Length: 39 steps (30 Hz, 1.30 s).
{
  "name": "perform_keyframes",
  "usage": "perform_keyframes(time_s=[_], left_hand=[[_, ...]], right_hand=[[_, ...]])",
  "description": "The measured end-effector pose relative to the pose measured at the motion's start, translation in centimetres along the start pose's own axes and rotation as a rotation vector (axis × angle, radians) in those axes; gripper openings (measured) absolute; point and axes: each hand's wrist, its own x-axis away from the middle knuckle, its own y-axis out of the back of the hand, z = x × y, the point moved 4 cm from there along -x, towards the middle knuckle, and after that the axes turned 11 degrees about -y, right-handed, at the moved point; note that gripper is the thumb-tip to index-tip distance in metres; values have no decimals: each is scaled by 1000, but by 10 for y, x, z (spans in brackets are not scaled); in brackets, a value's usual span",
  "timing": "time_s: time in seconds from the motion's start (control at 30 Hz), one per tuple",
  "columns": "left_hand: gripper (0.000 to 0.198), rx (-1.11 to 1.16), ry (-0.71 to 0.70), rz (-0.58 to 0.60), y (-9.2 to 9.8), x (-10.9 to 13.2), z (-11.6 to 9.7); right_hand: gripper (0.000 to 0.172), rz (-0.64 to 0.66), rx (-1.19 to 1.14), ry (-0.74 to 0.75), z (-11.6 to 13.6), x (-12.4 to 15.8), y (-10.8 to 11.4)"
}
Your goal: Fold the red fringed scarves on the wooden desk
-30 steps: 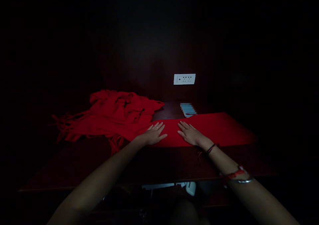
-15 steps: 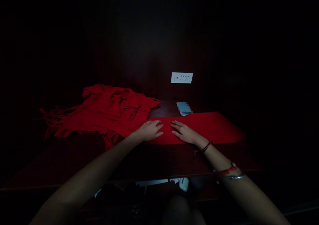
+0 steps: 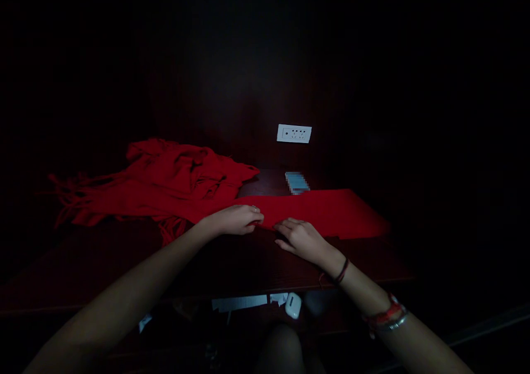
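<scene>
A red fringed scarf (image 3: 331,211) lies across the dark table, its right part folded into a flat strip and its left part heaped loosely with tassels spreading out. My left hand (image 3: 238,219), wearing a ring, is closed with its fingers curled on the near edge of the strip. Just to the right of it, my right hand (image 3: 300,238) rests at the same near edge, fingertips on the cloth and thumb apart below them. A small gap separates the two hands. The left fingertips are partly hidden in the fabric.
Behind the strip lies a blurred blue rectangular object (image 3: 297,182). A white socket plate (image 3: 293,133) is on the dark wall. Under the table's front edge, a shelf holds a white earphone case (image 3: 293,305) and white papers (image 3: 240,303). My knee (image 3: 281,349) is below.
My left hand has gone from lying flat to curling its fingers on the scarf. My right hand has slid toward the near edge. The whole view has shifted slightly.
</scene>
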Motion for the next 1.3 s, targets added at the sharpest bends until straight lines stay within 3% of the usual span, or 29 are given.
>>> perform_keyframes(time_s=[0.2,0.33,0.43,0.5,0.63,0.83,1.0,1.1,1.17,1.3], left_hand=[[22,177,-39,-156,12,5,9],[26,121,221,-332,8,8,38],[28,253,472,-256,-8,0,69],[30,359,554,-185,-16,-9,86],[20,549,603,-110,-19,-27,108],[24,862,606,-110,-14,-43,115],[29,1013,608,-258,1,-53,116],[34,1228,595,-402,16,-59,117],[33,1338,562,-477,29,-67,115],[29,1346,477,-557,62,-95,102]], right_hand=[[23,41,151,-167,1,-14,-4],[20,-58,145,-138,3,-10,-7],[16,-170,170,-76,9,-9,-5],[15,-213,194,-54,13,-8,-4],[16,-222,202,-52,14,-7,-4],[30,-201,138,-160,7,-5,-3],[35,-245,103,-212,0,3,4],[34,-331,62,-256,-10,10,11],[33,-414,-28,-296,-19,14,20],[29,-660,-357,-377,-45,26,51]])
